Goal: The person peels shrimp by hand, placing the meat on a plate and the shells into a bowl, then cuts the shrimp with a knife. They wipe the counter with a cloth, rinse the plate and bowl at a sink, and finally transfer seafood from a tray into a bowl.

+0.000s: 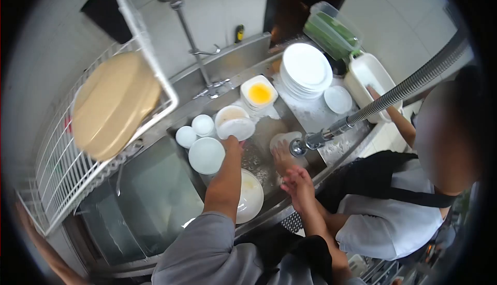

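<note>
My left hand (235, 143) reaches over the sink (269, 127) and grips the near edge of a small white dish (236, 129), which is tilted against a white bowl (231, 113) behind it. Below my forearm lies a large white bowl (250, 197) with some residue in it. My right hand (298, 182) is raised over the sink's front edge, fingers loosely bent and apart, holding nothing. Just beyond it, a co-worker's hand (282, 156) rests on a white dish (280, 141) in the sink.
White cups (202, 125), a round bowl (206, 155), square dishes with yellow liquid (260, 94) and stacked plates (306, 67) stand around the basin. A hose sprayer (310, 142) hangs at the right. A water-filled basin (150, 202) and wire rack (72, 166) are left. The co-worker (393, 202) stands close.
</note>
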Motion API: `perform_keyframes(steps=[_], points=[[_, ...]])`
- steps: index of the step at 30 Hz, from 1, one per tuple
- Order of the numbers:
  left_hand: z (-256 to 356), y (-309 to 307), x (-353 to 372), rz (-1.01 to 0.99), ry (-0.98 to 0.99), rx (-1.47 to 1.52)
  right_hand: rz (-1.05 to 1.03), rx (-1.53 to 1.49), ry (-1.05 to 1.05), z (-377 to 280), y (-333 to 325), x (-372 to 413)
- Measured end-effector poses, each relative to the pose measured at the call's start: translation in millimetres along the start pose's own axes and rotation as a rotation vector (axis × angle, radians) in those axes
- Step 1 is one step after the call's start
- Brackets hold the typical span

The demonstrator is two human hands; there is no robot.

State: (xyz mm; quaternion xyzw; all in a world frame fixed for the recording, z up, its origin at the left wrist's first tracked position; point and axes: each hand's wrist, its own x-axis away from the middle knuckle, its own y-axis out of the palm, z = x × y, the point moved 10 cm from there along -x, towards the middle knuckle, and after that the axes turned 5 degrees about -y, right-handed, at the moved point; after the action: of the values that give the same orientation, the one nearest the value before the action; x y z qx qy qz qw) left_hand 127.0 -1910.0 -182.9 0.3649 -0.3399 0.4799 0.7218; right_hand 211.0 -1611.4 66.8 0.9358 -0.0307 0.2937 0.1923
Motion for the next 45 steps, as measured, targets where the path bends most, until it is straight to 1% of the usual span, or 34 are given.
perform_keyframes(steps=[2, 4, 5, 6, 7, 8, 9, 10, 12, 14, 17, 18, 19, 20, 21, 22, 23, 24, 25, 26, 28, 29, 31, 33, 35, 36, 37, 38, 39, 40, 41, 42, 43, 45], points=[[-11, 0, -15, 0.003, 0.004, -0.020, 0.089, -0.082, 0.020, 2, -3, -22], [-12, -1, -37, 0.008, 0.022, -0.026, 0.220, -0.337, 0.026, 18, -15, -50], [-22, -1, -55, -0.004, -0.051, 0.002, 0.232, -0.340, 0.025, 22, -14, -64], [-33, -5, -70, -0.011, -0.126, 0.031, 0.325, -0.438, 0.042, 31, -19, -75], [-36, -7, -85, -0.009, -0.132, 0.031, 0.411, -0.533, 0.056, 37, -24, -87], [-45, -1, -98, -0.100, -0.209, 0.036, 0.414, -0.528, 0.059, 41, -28, -102], [-45, 8, -91, -0.188, -0.282, 0.043, 0.416, -0.608, 0.049, 46, -29, -118], [-44, 6, -85, -0.179, -0.281, 0.042, 0.417, -0.691, 0.042, 53, -31, -131], [-38, 22, -11, -0.125, -0.418, -0.087, 0.446, -0.707, 0.062, 61, -34, -155], [-38, 51, 25, -0.383, -0.243, -0.173, 0.462, -0.719, 0.077, 61, -32, -171], [-55, 101, 101, -0.732, -0.191, -0.370, 0.379, -0.705, 0.069, 69, -27, -195], [-67, 114, 117, -0.862, -0.193, -0.470, 0.460, -0.640, 0.060, 85, -48, -206], [-78, 119, 114, -0.864, -0.189, -0.467, 0.541, -0.575, 0.049, 93, -66, -209], [-100, 123, 107, -0.863, -0.300, -0.424, 0.537, -0.575, 0.044, 93, -73, -207], [-116, 128, 108, -0.862, -0.411, -0.380, 0.401, -0.542, 0.032, 88, -69, -209], [-124, 133, 108, -0.871, -0.409, -0.380, 0.265, -0.505, 0.019, 82, -62, -215], [-127, 137, 107, -0.832, -0.419, -0.287, 0.263, -0.505, 0.009, 70, -51, -212], [-132, 140, 106, -0.793, -0.430, -0.194, 0.428, -0.403, 0.051, 58, -43, -194], [-143, 144, 102, -0.807, -0.427, -0.192, 0.590, -0.299, 0.090, 47, -43, -181], [-158, 144, 92, -0.786, -0.484, -0.051, 0.586, -0.300, 0.078, 57, -54, -193], [-181, 143, 91, -0.712, -0.615, 0.158, 0.226, -0.312, 0.161, 108, -55, -236], [-192, 143, 95, -0.662, -0.689, 0.224, 0.214, -0.318, 0.144, 99, -44, -229], [-222, 141, 56, -0.742, -0.601, 0.167, 0.083, -0.717, 0.161, 73, 9, -207], [-196, 132, 74, -0.638, -0.317, -0.138, 0.029, -0.755, 0.137, 65, 27, -200], [-195, 134, 57, -0.663, 0.186, -0.390, -0.001, -0.750, 0.112, 62, 34, -192], [-170, 142, 78, -0.682, 0.201, -0.395, -0.009, -0.734, 0.103, 61, 32, -189], [-129, 159, 141, -0.848, 0.454, -0.682, -0.012, -0.719, 0.091, 60, 28, -185], [-112, 173, 190, -1.000, 0.712, -0.971, -0.024, -0.711, 0.075, 59, 25, -182], [-163, 164, 107, -0.790, 0.573, -0.997, -0.040, -0.713, 0.064, 58, 22, -182], [-179, 164, 75, -0.805, 0.579, -1.001, -0.055, -0.693, 0.000, 61, 20, -179], [-205, 147, 32, -0.717, 0.182, -0.845, -0.087, -0.741, 0.124, 81, 18, -184], [-233, 126, 15, -0.610, -0.200, -0.672, -0.083, -0.745, 0.142, 84, 16, -186], [-234, 123, 14, -0.619, -0.193, -0.672, -0.079, -0.746, 0.139, 83, 16, -189], [-259, 125, 39, -0.900, -0.511, -0.559, -0.060, -0.724, 0.106, 70, 16, -186]])
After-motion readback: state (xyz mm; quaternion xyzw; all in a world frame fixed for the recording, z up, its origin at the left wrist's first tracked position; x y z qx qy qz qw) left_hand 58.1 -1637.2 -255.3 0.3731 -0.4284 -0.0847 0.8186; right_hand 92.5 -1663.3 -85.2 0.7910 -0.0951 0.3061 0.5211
